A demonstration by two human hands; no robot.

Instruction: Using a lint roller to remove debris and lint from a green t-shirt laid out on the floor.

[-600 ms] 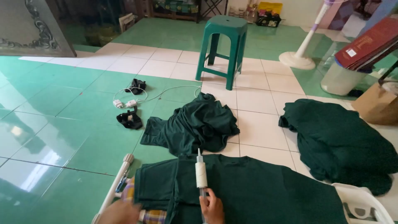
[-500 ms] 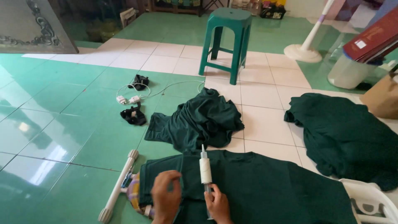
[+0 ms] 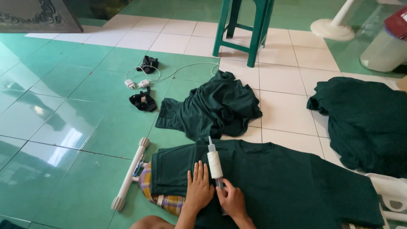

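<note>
So the dark green shirt [image 3: 271,182] was laid out flat on the near part of the tiled floor [image 3: 63,123], over what looked like a low padded board with a plaid cover [image 3: 163,199] peeking out at its left edge, probably so the cloth had a firm surface under it. The left hand [image 3: 199,188] was spread open, fingers together and palm down, pressing the fabric flat just left of the tool. The right hand [image 3: 231,199] was wrapped around the lower end of a white roller-like tool [image 3: 214,163], which stood tilted on the shirt near the collar. The shirt looked smooth, plain, no print showing. A crumpled green shirt [image 3: 216,108] sat just beyond it, and another green pile [image 3: 364,121] lay off to the right.
</note>
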